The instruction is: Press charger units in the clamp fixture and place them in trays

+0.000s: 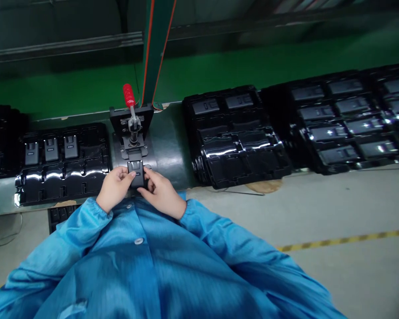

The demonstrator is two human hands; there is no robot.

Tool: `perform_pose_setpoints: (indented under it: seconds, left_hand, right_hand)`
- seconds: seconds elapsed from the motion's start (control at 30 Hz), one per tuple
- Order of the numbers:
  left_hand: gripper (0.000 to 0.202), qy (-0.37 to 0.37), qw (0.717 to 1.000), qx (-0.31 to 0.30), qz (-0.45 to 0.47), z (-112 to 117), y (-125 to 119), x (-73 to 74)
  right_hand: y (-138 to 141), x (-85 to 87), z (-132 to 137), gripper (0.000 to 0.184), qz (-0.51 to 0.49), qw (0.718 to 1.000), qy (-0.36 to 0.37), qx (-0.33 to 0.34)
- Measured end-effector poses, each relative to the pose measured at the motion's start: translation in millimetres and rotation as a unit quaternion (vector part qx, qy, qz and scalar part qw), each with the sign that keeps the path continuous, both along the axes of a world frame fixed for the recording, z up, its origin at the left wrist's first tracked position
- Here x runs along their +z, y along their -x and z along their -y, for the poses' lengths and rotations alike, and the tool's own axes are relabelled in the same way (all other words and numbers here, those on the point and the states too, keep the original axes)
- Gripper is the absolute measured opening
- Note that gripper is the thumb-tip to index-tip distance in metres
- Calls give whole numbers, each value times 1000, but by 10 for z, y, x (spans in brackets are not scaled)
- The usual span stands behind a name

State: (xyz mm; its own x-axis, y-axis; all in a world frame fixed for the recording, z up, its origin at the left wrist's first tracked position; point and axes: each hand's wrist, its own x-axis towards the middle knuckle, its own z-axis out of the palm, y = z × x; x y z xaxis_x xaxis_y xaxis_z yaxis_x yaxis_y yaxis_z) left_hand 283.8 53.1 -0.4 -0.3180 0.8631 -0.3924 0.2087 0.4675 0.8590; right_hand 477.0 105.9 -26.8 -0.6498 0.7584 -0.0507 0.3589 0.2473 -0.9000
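Note:
Between my two hands is a small black plastic device (136, 173) with pale lettering on its face, a battery case by its look. My left hand (117, 186) grips its left side, the thumb lying on the front. My right hand (160, 190) holds the right side between thumb and fingers. Just beyond the device stands a toggle clamp (133, 126) with a red handle (128, 95) pointing up, mounted on a black fixture (115, 116). The device's far end is close to the fixture's metal plate; whether they touch I cannot tell.
Left of the fixture, a black tray (89, 179) carries three similar devices (51, 149) in its back row. To the right, a stack of black trays (242, 166) has two dark pieces in its top row. Fuller trays (319, 153) stand farther right. A green post (158, 48) rises behind the clamp.

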Motion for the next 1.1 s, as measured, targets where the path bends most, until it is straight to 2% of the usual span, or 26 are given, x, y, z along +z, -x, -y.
perform_pose_setpoints:
  seconds: [0.17,0.33,0.47,0.7,0.9,1.1]
  left_hand:
    - [39,10,994,-49,-98,-212,84,-61]
    - [42,24,974,-99,-203,-366,111,-35]
    - [43,38,957,-134,-255,-431,143,-26]
    - [45,70,927,-164,-331,-537,178,-5]
    - [51,89,909,-192,-359,-604,194,4]
    - [51,99,901,-208,-368,-642,209,34]
  right_hand:
    - [38,-12,-197,71,43,999,-27,19]
    - [50,23,-408,60,105,992,-25,63]
    - [71,24,-519,62,124,988,-26,90]
    - [159,107,-625,64,163,981,-39,100]
    - [213,194,-658,66,205,971,-59,111]
    - [222,157,-614,67,275,945,-126,121]
